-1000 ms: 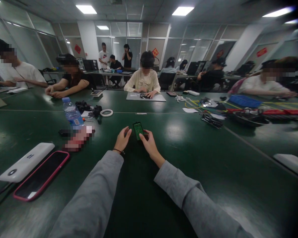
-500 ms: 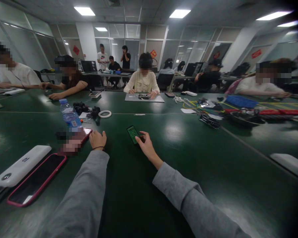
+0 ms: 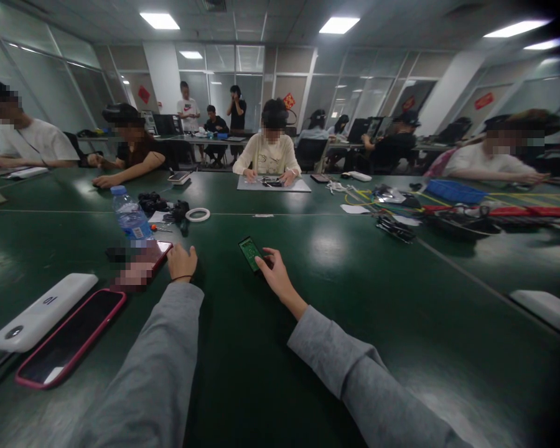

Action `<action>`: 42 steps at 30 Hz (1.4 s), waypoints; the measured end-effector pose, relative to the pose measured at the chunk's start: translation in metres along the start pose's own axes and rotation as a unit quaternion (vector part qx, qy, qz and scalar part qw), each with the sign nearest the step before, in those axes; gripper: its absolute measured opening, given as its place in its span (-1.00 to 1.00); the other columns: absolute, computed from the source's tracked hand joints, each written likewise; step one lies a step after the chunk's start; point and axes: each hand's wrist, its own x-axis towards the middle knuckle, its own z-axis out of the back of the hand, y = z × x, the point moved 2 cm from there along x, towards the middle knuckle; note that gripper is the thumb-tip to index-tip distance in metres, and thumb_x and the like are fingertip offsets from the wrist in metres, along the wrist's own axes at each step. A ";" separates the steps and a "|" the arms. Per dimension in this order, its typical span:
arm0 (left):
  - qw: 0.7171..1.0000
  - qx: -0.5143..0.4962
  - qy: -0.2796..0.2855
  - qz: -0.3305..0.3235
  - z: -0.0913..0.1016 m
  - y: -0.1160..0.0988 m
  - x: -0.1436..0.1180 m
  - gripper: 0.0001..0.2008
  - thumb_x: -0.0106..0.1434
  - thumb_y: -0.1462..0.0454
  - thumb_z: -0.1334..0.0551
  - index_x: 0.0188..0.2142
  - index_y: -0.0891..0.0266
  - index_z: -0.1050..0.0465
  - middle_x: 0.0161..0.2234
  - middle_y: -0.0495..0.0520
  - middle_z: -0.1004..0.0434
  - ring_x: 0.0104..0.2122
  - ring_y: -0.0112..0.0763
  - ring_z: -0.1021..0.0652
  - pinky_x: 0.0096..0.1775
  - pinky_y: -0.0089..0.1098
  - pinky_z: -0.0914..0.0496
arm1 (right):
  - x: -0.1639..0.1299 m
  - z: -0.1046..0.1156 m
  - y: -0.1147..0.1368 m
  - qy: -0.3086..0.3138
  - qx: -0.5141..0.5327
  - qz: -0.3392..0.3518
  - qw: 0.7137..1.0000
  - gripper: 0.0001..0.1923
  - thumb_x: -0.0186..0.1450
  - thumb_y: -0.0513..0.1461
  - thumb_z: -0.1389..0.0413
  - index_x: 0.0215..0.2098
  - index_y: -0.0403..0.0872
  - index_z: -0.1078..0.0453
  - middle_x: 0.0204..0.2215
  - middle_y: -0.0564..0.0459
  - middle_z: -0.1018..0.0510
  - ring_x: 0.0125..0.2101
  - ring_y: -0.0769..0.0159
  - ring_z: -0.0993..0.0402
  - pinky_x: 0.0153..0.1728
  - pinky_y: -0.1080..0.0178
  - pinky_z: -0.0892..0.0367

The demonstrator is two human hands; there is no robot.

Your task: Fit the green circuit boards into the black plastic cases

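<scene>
The right hand fingers grip a small green board, tipped up to see it. Left of the board, the left hand lies loose by a phone on the desk.

L hand flat, R hand curled

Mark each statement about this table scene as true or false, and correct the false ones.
1. The right hand touches the small green circuit board. True.
2. The left hand grips the water bottle. False: it rests beside a red-edged phone; the bottle stands apart.
3. A white power bank lies beside a pink-cased phone. True.
4. The table is white. False: it is dark green.
5. A white tape ring lies beyond the bottle. True.
</scene>
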 end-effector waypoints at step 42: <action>0.968 -0.079 0.149 -0.186 0.017 -0.094 -0.073 -0.65 0.28 0.21 -0.01 0.03 0.15 -0.33 0.10 0.15 -0.32 0.13 -0.15 -0.25 0.13 0.02 -0.09 | 0.004 0.001 -0.011 -0.075 -0.030 0.019 0.997 -0.54 0.26 0.04 0.04 -0.04 -0.10 -0.22 -0.17 -0.11 -0.44 -0.18 0.22 -0.41 -0.17 0.17 -0.33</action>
